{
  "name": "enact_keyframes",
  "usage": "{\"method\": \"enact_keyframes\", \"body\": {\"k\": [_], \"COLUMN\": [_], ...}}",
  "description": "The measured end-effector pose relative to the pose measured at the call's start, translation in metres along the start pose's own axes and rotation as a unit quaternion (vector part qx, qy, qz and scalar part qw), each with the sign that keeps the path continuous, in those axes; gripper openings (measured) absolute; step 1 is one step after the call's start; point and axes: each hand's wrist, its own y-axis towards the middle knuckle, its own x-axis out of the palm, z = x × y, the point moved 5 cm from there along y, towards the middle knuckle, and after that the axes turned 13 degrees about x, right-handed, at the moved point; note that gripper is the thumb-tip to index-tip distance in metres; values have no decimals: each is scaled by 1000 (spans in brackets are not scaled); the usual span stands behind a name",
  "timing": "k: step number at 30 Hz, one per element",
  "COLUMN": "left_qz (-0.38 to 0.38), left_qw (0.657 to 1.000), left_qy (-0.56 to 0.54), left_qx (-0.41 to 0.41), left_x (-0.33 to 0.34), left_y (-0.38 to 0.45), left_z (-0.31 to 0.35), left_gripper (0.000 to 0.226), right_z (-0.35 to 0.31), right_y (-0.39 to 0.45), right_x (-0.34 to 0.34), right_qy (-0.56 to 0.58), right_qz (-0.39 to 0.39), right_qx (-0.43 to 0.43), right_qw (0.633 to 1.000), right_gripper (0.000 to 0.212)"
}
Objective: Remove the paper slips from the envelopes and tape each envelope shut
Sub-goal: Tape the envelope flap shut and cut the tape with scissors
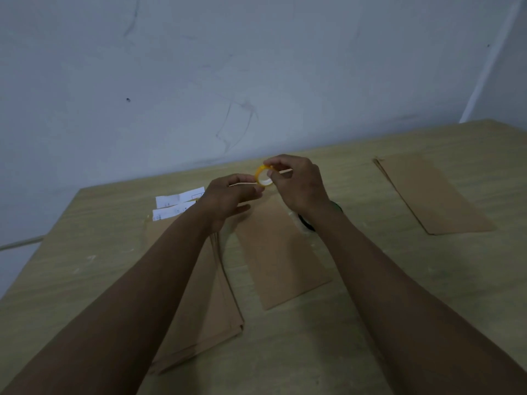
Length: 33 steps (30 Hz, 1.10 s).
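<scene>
A small yellow tape roll (264, 175) is held above the far end of a single brown envelope (281, 258) lying in the middle of the table. My right hand (298, 183) grips the roll from the right. My left hand (231, 196) pinches at the roll's lower left edge; whether it holds a tape end I cannot tell. A stack of brown envelopes (208, 303) lies under my left forearm. White paper slips (178, 205) lie beyond that stack.
Another stack of brown envelopes (430, 195) lies at the right on the wooden table (370, 323). A dark object (305, 222) shows beside my right wrist. A grey wall (228, 67) stands right behind the table's far edge.
</scene>
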Motion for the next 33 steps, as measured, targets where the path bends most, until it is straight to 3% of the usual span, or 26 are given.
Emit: {"method": "enact_keyframes", "body": {"k": [5, 15, 23, 33], "left_qz": [-4, 55, 51, 7], "left_qw": [999, 982, 938, 916], "left_qy": [-48, 177, 340, 400], "left_qx": [-21, 41, 36, -12], "left_x": [-9, -40, -41, -44], "left_y": [8, 50, 90, 109], "left_z": [-1, 5, -1, -2], "left_gripper": [23, 31, 16, 26], "right_z": [4, 13, 16, 21], "right_y": [7, 44, 66, 75], "right_x": [13, 51, 72, 77], "right_qy": [6, -59, -180, -215], "right_qz": [19, 33, 12, 19], "right_qx": [21, 134, 133, 137], "right_qw": [1000, 989, 974, 967], "right_gripper": [19, 28, 16, 26]}}
